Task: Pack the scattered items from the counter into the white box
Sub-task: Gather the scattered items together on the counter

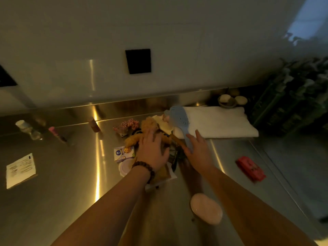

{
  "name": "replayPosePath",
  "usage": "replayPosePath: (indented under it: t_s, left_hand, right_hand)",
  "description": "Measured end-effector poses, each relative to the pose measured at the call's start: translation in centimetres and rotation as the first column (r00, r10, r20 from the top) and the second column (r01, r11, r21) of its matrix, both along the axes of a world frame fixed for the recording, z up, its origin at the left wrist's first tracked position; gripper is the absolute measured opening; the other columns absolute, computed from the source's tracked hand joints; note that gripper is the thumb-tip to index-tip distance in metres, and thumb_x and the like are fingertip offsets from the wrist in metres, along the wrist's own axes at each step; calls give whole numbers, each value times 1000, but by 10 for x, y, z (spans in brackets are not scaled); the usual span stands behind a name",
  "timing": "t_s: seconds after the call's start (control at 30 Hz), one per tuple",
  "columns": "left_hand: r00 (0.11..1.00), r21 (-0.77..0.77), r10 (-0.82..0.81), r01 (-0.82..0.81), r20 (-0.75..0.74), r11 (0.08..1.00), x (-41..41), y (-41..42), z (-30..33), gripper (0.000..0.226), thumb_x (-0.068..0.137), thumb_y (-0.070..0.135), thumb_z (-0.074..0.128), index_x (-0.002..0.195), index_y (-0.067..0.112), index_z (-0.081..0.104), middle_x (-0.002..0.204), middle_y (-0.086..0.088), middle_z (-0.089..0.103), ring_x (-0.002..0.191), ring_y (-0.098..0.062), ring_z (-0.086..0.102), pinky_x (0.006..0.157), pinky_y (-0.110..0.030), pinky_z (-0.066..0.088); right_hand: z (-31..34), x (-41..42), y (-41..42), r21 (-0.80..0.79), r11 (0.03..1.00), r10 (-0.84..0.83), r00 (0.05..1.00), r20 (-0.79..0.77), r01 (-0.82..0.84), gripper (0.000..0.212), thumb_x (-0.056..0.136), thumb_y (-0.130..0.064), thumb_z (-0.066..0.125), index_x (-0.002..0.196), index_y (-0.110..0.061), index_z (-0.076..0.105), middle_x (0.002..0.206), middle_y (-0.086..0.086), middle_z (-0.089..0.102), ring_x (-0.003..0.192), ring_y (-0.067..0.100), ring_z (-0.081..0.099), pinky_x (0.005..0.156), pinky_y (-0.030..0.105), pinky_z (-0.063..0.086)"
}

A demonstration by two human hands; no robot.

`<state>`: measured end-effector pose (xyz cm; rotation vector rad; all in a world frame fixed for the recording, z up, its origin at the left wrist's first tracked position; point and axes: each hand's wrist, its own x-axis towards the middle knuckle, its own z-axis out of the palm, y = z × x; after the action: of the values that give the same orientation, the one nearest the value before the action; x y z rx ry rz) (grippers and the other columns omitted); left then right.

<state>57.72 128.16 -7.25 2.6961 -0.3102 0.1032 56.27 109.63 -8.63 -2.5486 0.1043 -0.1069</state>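
Observation:
A heap of items lies mid-counter over a white box [173, 175], of which only a corner shows under my left wrist. My left hand [153, 151], with a bead bracelet, presses flat on a tan plush toy [150, 126] atop the heap. My right hand [197, 150] is spread, fingers touching the handle of a light blue hairbrush [179, 119] that leans on a folded white towel [216, 121]. In the heap are a white-and-blue packet [123, 152], a round white lid [125, 168] and a red checked scrunchie [128, 124].
On the steel counter: a red packet [250, 168] at right, a pink round container [206, 208] near me, a paper card [20, 170] at left, a pink tube [56, 134], a small bottle [28, 129], a brown bottle [95, 125]. Bowls [229, 100] and plants [292, 96] stand back right.

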Motion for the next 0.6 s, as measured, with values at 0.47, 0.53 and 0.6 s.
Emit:
replayPosePath:
  t_s: [0.47, 0.53, 0.6]
  left_hand:
    - [708, -8, -598, 643, -376, 766, -112, -96, -32, 110, 63, 67, 68, 148, 27, 10, 156, 4, 9, 142, -11, 6, 110, -25, 0]
    - [721, 22, -574, 630, -387, 776, -122, -101, -41, 106, 64, 65, 69, 147, 27, 14, 154, 3, 16, 140, -13, 12, 110, -24, 4]
    - [762, 25, -535, 583, -366, 812, -130, -101, -45, 95, 67, 62, 67, 144, 27, 24, 149, 3, 28, 135, -14, 23, 111, -26, 12]
  right_hand:
    - [-22, -104, -160, -108, 944, -322, 944, -75, 313, 68, 84, -39, 65, 142, -21, 36, 151, 15, 26, 136, 35, 29, 110, 51, 30]
    - [-32, -103, -176, -148, 943, -315, 943, -102, 299, 69, 84, -43, 63, 143, -24, 33, 150, 14, 29, 134, 34, 32, 108, 50, 32]
    - [-40, -100, -186, -154, 955, -266, 961, -78, 252, 62, 86, -41, 61, 140, -23, 38, 141, 13, 40, 126, 32, 40, 103, 47, 38]
